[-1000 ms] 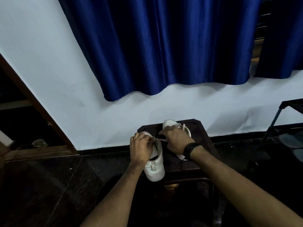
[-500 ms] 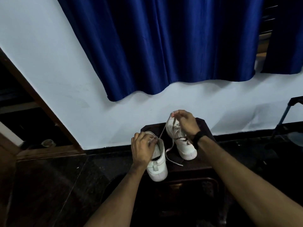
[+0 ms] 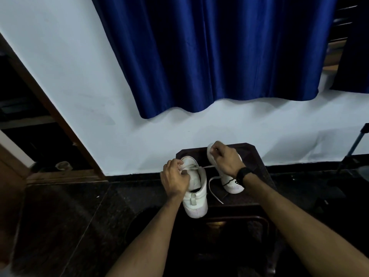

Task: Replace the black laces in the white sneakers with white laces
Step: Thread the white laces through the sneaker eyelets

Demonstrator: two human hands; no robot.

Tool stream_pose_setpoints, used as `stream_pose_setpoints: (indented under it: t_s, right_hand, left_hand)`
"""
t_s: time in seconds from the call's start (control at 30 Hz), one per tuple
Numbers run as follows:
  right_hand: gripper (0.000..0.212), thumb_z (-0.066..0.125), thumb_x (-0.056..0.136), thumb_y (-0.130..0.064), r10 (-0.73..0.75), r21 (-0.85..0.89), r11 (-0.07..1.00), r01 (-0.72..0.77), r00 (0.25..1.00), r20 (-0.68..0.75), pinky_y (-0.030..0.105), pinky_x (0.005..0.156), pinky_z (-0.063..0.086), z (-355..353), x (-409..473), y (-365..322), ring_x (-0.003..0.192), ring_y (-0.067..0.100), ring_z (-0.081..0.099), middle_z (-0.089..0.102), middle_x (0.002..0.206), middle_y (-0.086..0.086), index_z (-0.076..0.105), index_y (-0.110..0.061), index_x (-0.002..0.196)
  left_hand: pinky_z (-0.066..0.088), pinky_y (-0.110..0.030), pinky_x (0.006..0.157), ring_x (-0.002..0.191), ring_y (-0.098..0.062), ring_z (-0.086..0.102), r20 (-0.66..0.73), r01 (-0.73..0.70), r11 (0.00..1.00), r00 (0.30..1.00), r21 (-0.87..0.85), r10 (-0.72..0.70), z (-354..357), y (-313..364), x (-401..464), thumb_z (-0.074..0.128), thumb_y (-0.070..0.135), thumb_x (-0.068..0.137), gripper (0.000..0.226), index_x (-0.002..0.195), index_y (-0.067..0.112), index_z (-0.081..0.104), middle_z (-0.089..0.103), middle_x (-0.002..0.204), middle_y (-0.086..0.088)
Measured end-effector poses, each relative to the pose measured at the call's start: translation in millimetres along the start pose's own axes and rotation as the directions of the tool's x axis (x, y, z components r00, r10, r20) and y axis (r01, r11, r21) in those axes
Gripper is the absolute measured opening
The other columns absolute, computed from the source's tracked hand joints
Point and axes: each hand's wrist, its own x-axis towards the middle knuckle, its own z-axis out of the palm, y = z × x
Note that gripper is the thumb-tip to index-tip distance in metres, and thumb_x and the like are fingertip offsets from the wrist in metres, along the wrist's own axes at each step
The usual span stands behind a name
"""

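Observation:
Two white sneakers stand on a small dark table [image 3: 257,160]. My left hand [image 3: 173,178] grips the near left sneaker [image 3: 196,198] at its lacing area. A white lace [image 3: 212,183] runs from that shoe to the right and loops down onto the table. My right hand [image 3: 226,160] is curled over the far right sneaker [image 3: 232,186] and pinches the lace between its fingertips near the shoe's toe end. A short piece of black lace [image 3: 229,182] shows on the right sneaker beside my wrist.
A white wall with a blue curtain [image 3: 209,56] rises behind the table. Dark polished floor [image 3: 60,216] surrounds it. A brown door frame [image 3: 50,108] slants at the left. A dark stand leg [image 3: 351,148] is at the right edge.
My right hand has pulled the white lace up and away from the left sneaker, then come back down over the right sneaker. My left hand stays on the left sneaker.

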Motion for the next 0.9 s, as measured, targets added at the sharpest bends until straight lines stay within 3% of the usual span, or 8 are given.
stream_pose_setpoints:
  t_s: [0.1, 0.17, 0.27, 0.4, 0.5, 0.63, 0.77, 0.9]
  right_hand:
    - [0.011, 0.053, 0.096, -0.020, 0.063, 0.030, 0.998, -0.061, 0.997, -0.054, 0.028, 0.073, 0.031, 1, -1, 0, 0.072, 0.019, 0.050, 0.057, 0.071, -0.003, 0.059, -0.012, 0.090]
    - [0.014, 0.054, 0.096, -0.018, 0.050, -0.041, 0.998, -0.049, 0.999, 0.015, 0.025, 0.073, 0.024, 5, -7, -4, 0.078, 0.018, 0.048, 0.059, 0.078, 0.002, 0.061, -0.008, 0.089]
    - [0.014, 0.057, 0.095, -0.021, 0.077, -0.095, 0.993, -0.063, 0.985, 0.157, 0.022, 0.072, 0.029, 6, -14, -4, 0.087, 0.019, 0.054, 0.059, 0.082, -0.001, 0.060, -0.018, 0.081]
    - [0.017, 0.062, 0.092, -0.028, 0.073, -0.166, 0.985, -0.041, 0.979, 0.189, 0.026, 0.074, 0.038, 0, -15, -2, 0.089, 0.021, 0.061, 0.060, 0.079, -0.001, 0.060, -0.021, 0.076]
    - [0.015, 0.064, 0.090, -0.030, 0.027, -0.269, 0.962, 0.036, 0.973, 0.228, 0.026, 0.075, 0.040, 5, -16, -3, 0.092, 0.022, 0.061, 0.065, 0.086, 0.004, 0.064, -0.020, 0.080]
    - [0.018, 0.059, 0.090, -0.033, 0.058, -0.336, 0.942, 0.018, 0.975, 0.213, 0.031, 0.079, 0.047, 16, -19, -3, 0.097, 0.026, 0.063, 0.071, 0.095, 0.007, 0.067, -0.018, 0.088]
    - [0.019, 0.060, 0.089, -0.039, 0.082, -0.365, 0.931, -0.009, 0.979, 0.186, 0.032, 0.077, 0.049, 18, -21, -4, 0.098, 0.026, 0.063, 0.071, 0.096, 0.008, 0.066, -0.021, 0.085]
    - [0.023, 0.060, 0.087, -0.045, 0.089, -0.403, 0.915, -0.010, 0.980, 0.178, 0.033, 0.078, 0.052, 14, -19, -2, 0.099, 0.025, 0.064, 0.071, 0.097, 0.006, 0.067, -0.023, 0.087]
  left_hand:
    - [0.046, -0.036, 0.073, 0.083, -0.021, 0.061, 0.000, 0.012, 1.000, 1.000, 0.013, -0.012, 1, 3, 0, 0.067, 0.003, 0.061, 0.030, 0.084, 0.022, 0.061, 0.058, 0.078, 0.009]
    - [0.047, -0.036, 0.072, 0.081, -0.021, 0.061, 0.000, 0.033, 0.999, 0.999, 0.003, -0.033, 1, 3, 0, 0.067, 0.004, 0.062, 0.029, 0.083, 0.022, 0.062, 0.058, 0.078, 0.008]
    - [0.050, -0.033, 0.070, 0.073, -0.018, 0.059, 0.021, 0.139, 0.987, 0.990, -0.086, -0.138, 1, 0, 2, 0.066, 0.006, 0.061, 0.026, 0.081, 0.022, 0.063, 0.057, 0.076, 0.010]
    - [0.050, -0.024, 0.068, 0.078, -0.014, 0.065, 0.249, 0.394, 0.870, 0.911, -0.297, -0.327, -7, -9, 2, 0.076, 0.013, 0.068, 0.019, 0.084, 0.020, 0.069, 0.066, 0.078, 0.008]
    - [0.046, -0.019, 0.065, 0.077, -0.012, 0.065, 0.320, 0.422, 0.842, 0.892, -0.336, -0.319, -16, -24, -1, 0.079, 0.019, 0.073, 0.014, 0.085, 0.015, 0.072, 0.071, 0.080, 0.005]
    - [0.045, -0.026, 0.061, 0.067, -0.009, 0.062, 0.450, 0.444, 0.856, 0.842, -0.265, -0.297, -25, -34, 4, 0.078, 0.042, 0.073, 0.023, 0.075, 0.019, 0.072, 0.068, 0.068, 0.012]
    - [0.034, -0.025, 0.056, 0.055, -0.009, 0.048, 0.520, 0.447, 0.853, 0.813, -0.269, -0.262, -34, -40, 10, 0.079, 0.035, 0.075, 0.028, 0.063, 0.014, 0.065, 0.054, 0.054, 0.009]
    - [0.025, -0.021, 0.045, 0.048, -0.009, 0.034, 0.574, 0.526, 0.758, 0.780, -0.385, -0.251, -38, -42, 6, 0.078, 0.032, 0.081, 0.025, 0.077, 0.010, 0.067, 0.041, 0.056, 0.003]
